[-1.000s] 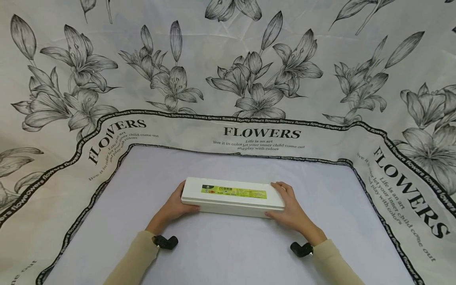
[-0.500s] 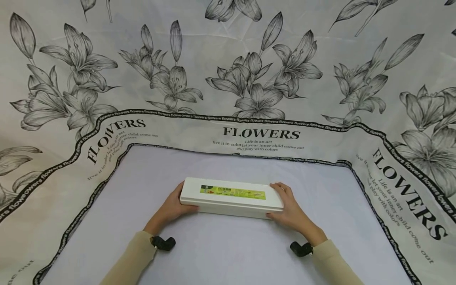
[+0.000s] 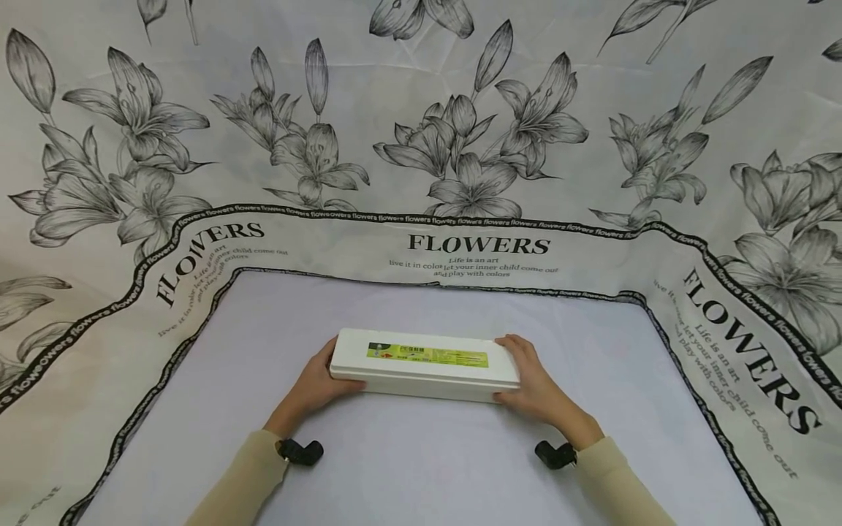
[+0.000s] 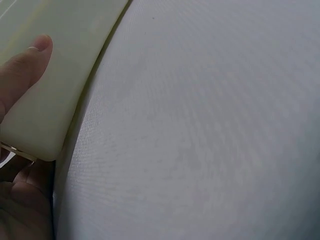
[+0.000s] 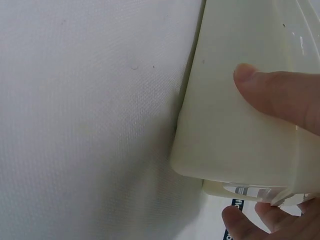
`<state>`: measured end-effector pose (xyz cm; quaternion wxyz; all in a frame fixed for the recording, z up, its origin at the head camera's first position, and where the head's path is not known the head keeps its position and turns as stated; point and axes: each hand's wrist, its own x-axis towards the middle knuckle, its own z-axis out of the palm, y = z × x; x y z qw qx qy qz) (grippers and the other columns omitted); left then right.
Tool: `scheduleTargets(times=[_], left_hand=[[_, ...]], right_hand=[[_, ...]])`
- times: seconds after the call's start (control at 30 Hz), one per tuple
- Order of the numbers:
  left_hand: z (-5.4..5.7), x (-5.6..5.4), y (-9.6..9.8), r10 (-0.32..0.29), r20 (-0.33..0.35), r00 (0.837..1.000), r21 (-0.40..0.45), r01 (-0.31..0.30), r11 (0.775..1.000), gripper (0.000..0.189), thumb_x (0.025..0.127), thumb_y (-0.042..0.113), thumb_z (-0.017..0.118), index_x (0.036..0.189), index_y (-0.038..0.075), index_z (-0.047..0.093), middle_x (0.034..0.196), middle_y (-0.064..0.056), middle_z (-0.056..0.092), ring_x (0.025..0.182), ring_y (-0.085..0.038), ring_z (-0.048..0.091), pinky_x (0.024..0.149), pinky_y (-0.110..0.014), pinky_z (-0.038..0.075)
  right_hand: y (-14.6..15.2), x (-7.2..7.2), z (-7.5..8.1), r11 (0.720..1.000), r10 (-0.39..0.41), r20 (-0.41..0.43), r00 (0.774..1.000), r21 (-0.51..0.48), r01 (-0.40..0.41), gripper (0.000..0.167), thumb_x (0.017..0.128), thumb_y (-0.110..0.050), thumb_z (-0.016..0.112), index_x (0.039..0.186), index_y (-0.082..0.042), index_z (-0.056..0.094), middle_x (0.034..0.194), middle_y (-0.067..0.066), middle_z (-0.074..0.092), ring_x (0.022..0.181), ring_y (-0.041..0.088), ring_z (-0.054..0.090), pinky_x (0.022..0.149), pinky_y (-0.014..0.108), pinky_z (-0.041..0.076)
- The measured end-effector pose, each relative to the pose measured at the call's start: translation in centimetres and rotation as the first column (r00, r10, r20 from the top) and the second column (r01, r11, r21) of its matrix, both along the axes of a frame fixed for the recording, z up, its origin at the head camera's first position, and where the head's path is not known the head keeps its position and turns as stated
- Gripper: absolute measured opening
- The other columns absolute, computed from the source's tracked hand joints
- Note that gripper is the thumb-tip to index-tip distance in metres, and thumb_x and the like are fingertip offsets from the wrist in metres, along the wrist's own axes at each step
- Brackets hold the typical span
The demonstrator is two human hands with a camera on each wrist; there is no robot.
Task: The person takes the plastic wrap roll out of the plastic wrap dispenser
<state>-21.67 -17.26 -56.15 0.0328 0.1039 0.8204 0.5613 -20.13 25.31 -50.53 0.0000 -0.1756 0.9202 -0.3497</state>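
A long white cling film box [image 3: 424, 374] with a yellow-green label [image 3: 427, 355] on its top lies across the middle of the table. My left hand [image 3: 322, 380] grips its left end, thumb along the front side. At the opposite end my right hand [image 3: 533, 380] holds it the same way, fingers round the far edge. In the left wrist view the left thumb [image 4: 25, 72] presses the box's side [image 4: 75, 55]. The right wrist view shows the right thumb [image 5: 275, 92] on the smooth side [image 5: 225, 125], with fingertips [image 5: 240, 222] past the end. The box's contents are hidden.
A white cloth [image 3: 421, 467] covers the table. A black-edged border [image 3: 480, 252] printed "FLOWERS" frames it, and a curtain with lily drawings [image 3: 473, 131] rises behind. Black wrist cameras [image 3: 302, 451] sit at both cuffs.
The whole head view has shifted slightly to the left. Both hands keep their hold on the box, which stays in nearly the same place on the table.
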Motion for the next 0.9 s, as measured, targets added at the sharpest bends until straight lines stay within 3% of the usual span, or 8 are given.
scheduleTargets(times=[0.4, 0.63, 0.77, 0.9], left_hand=[[-0.2, -0.2, -0.2, 0.004, 0.032, 0.999, 0.009, -0.004, 1.0, 0.118, 0.071, 0.036, 0.096, 0.164, 0.019, 0.025, 0.161, -0.007, 0.043, 0.151, -0.032, 0.038, 0.123, -0.057, 0.029], [-0.1, 0.0, -0.2, -0.022, 0.056, 0.998, -0.009, 0.022, 1.0, 0.12, 0.071, 0.036, 0.097, 0.165, 0.019, 0.024, 0.162, -0.007, 0.042, 0.151, -0.032, 0.037, 0.123, -0.057, 0.03], [-0.1, 0.1, -0.3, -0.024, 0.056, 0.998, -0.012, 0.025, 1.0, 0.12, 0.07, 0.036, 0.097, 0.164, 0.02, 0.024, 0.161, -0.005, 0.043, 0.15, -0.03, 0.038, 0.123, -0.056, 0.03], [0.0, 0.0, -0.3, -0.014, 0.038, 0.999, -0.013, 0.015, 1.0, 0.119, 0.07, 0.036, 0.097, 0.164, 0.021, 0.026, 0.16, -0.004, 0.045, 0.15, -0.03, 0.04, 0.122, -0.056, 0.031]], right_hand=[[-0.6, -0.2, 0.9, 0.996, 0.002, -0.005, 1.0, 0.092, -0.002, 0.1, 0.069, -0.007, 0.092, 0.152, -0.005, 0.037, 0.158, 0.022, 0.035, 0.145, 0.044, 0.035, 0.116, 0.069, 0.032], [-0.3, -0.3, 1.6, 0.988, 0.029, 0.025, 0.999, 0.15, -0.033, 0.098, 0.068, -0.013, 0.091, 0.153, -0.009, 0.043, 0.156, 0.02, 0.039, 0.137, 0.043, 0.04, 0.106, 0.069, 0.04], [-0.3, -0.2, 1.8, 0.982, 0.046, 0.044, 0.998, 0.183, -0.053, 0.102, 0.071, -0.018, 0.091, 0.158, -0.012, 0.039, 0.158, 0.021, 0.035, 0.14, 0.044, 0.036, 0.105, 0.07, 0.04], [-0.6, -0.2, 1.9, 0.985, 0.056, 0.021, 0.998, 0.165, -0.059, 0.1, 0.072, -0.015, 0.088, 0.158, -0.008, 0.038, 0.159, 0.022, 0.035, 0.147, 0.049, 0.027, 0.11, 0.075, 0.033]])
